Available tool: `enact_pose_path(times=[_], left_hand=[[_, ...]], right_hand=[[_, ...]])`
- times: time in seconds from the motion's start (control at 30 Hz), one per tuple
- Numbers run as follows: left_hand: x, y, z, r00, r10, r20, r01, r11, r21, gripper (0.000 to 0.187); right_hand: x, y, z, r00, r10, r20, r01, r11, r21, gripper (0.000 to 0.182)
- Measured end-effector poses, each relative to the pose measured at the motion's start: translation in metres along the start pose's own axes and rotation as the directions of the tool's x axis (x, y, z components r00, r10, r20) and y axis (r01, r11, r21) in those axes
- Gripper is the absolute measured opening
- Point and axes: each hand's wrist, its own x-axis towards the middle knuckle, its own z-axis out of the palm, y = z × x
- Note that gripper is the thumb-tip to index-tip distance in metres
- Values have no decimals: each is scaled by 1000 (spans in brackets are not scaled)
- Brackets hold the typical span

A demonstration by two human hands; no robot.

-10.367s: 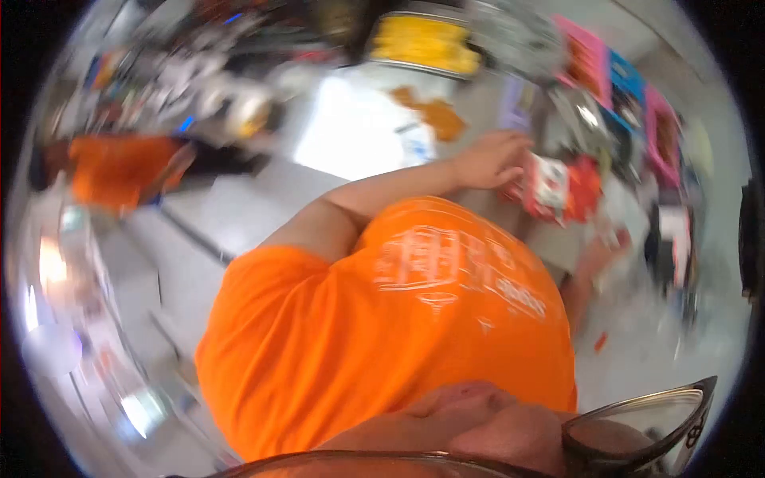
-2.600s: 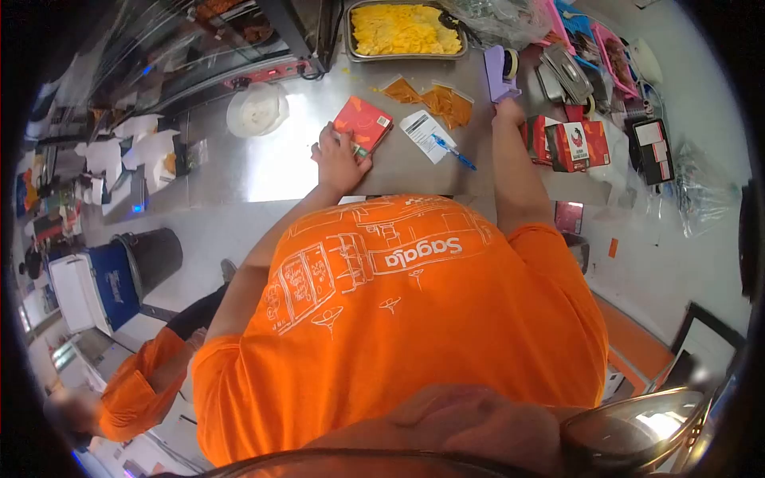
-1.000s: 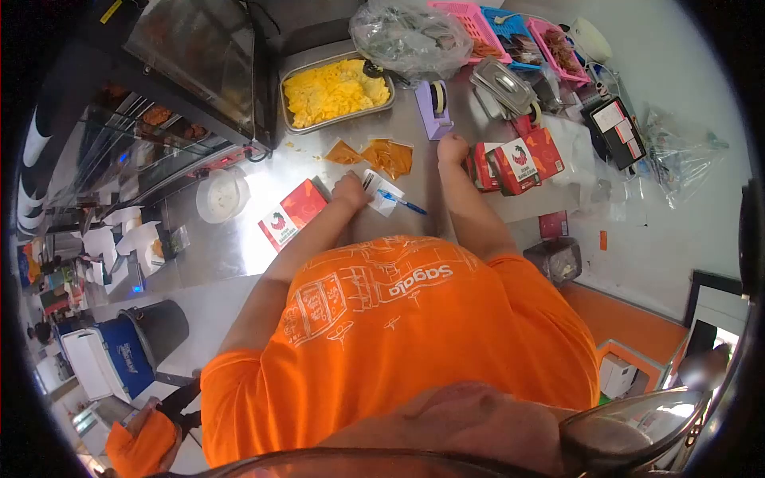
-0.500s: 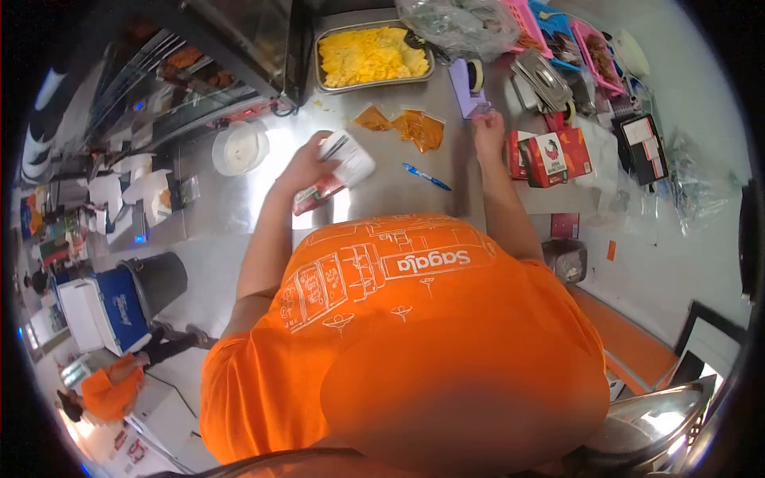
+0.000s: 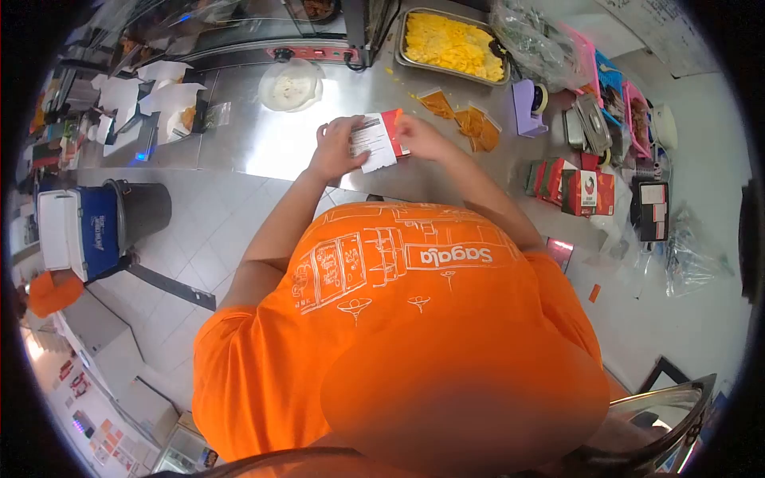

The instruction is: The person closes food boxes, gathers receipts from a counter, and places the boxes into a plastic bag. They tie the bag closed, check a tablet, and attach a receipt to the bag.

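My left hand [image 5: 338, 150] is wrapped round the left side of a small red box [image 5: 394, 132] at the table's front edge. A printed white paper slip [image 5: 371, 142] lies over the box, its lower end hanging past it. My right hand [image 5: 424, 139] is at the box's right edge, its fingers pinched together; anything between them is too small to make out. Just beyond are clear packets of orange-brown sauce [image 5: 478, 129] [image 5: 437, 103]. To their right stands a purple tape dispenser [image 5: 526, 110].
A metal tray of yellow food [image 5: 508, 70] stands at the back. Red boxes [image 5: 588, 191] are stacked at right, near metal containers [image 5: 588, 127] and coloured baskets [image 5: 636, 119]. A round plastic tub [image 5: 292, 84] sits at left. A person's orange sleeve [image 5: 54, 293] shows far left.
My right hand has left the tape dispenser and come to the box. My left hand has turned the box and slip and brought them level before me. The view has swung left.
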Motion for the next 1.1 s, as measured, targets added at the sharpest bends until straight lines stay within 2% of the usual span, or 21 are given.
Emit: enact_pose_path(times=[0.1,0.2,0.3,0.33,0.43,0.5,0.53,0.6,0.67,0.7,0.73,0.8,0.83,0.87,0.9,0.93,0.97,1.0,1.03,1.07,1.1], left_hand=[[-7,-8,6,1000,-6,-31,6,1000,-9,78],[-14,-11,9,998,-67,19,68,995,-75,79],[-8,-17,8,997,-71,-4,70,990,-121,79],[-9,-18,10,998,-67,-22,64,991,-118,80],[-14,-17,13,998,-52,-32,47,989,-137,80],[-14,-22,14,999,-37,12,38,991,-126,77],[-14,-25,18,999,-36,-39,31,993,-116,73],[-18,-28,29,990,-35,-137,21,994,-103,67],[-16,-27,24,999,18,-51,-21,999,-45,54],[-16,-26,20,998,55,-3,-55,998,-16,47],[-17,-24,16,993,112,26,-113,993,43,27],[-22,-20,18,993,116,-19,-115,992,43,18],[-26,-31,23,985,168,-30,-163,980,111,23],[-34,-56,40,960,238,-150,-231,971,60,21],[-47,-65,53,949,207,-238,-191,978,89,24],[-59,-91,75,916,212,-340,-231,973,-16,35],[-49,-140,92,639,741,-208,-554,630,544,47],[-82,-115,71,971,156,182,-218,888,404,46],[-111,-83,55,753,655,-58,-301,422,855,43],[-124,-94,67,924,382,19,-232,521,821,42],[-139,-104,79,993,67,94,-116,566,817,42]], right_hand=[[31,-61,21,930,352,109,-243,807,-538,21],[37,-36,21,974,204,-102,-219,709,-670,24],[26,-92,-9,968,150,201,-25,855,-519,21],[32,-99,0,919,276,283,-115,871,-477,24],[68,-69,47,739,309,598,-11,894,-448,34],[73,-82,68,785,301,542,187,719,-669,38],[72,-88,72,807,288,516,271,597,-755,40],[68,-95,60,825,418,380,60,605,-794,41],[57,-65,42,855,501,137,-249,627,-738,44],[35,-64,29,885,459,-73,-378,620,-687,40],[4,-66,15,864,409,-293,-499,619,-607,35],[-79,-41,-2,852,279,-444,-514,606,-607,31],[-128,-22,-2,848,352,-395,-524,665,-532,30],[-196,-31,5,814,398,-423,-536,795,-283,32],[-265,6,29,813,338,-474,-497,828,-261,31],[-335,-4,51,703,615,-358,-701,685,-199,25],[-416,26,93,718,588,-373,-646,762,-41,24],[-490,18,141,612,669,-422,-728,685,28,25],[-570,89,213,605,715,-349,-744,665,72,26],[-609,23,244,463,863,-204,-885,463,-49,26],[-661,23,309,357,921,-157,-920,376,112,30]])
